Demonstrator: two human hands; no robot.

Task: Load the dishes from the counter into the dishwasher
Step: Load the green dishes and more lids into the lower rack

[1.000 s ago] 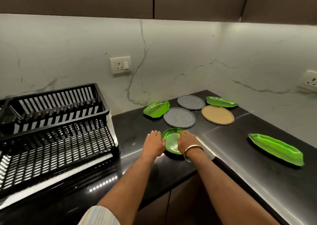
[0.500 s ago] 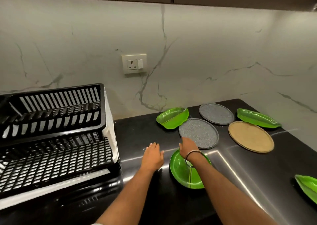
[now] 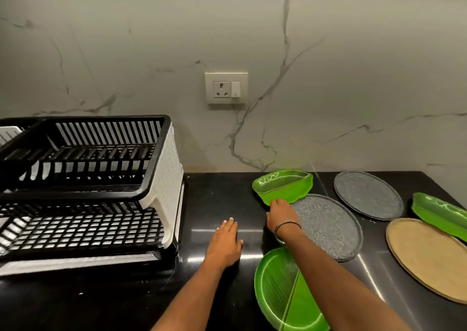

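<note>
Rack [image 3: 83,191] on my left, plates to the right.
My right hand [image 3: 281,215] touches the leaf-shaped green bowl [image 3: 283,185] (glossy, ribbed); my left hand [image 3: 225,242] lies flat.

Wall: pale marble-look backsplash [image 3: 328,65], crossed by thin grey veins, seen behind the whole counter.
Socket: a cream switch-and-socket plate [image 3: 226,87] is set into the backsplash, above the counter's back edge.
Counter: glossy black stone countertop [image 3: 219,199]; bright streaks of light are reflected in it.
Light: the backsplash is evenly lit from above.
</note>
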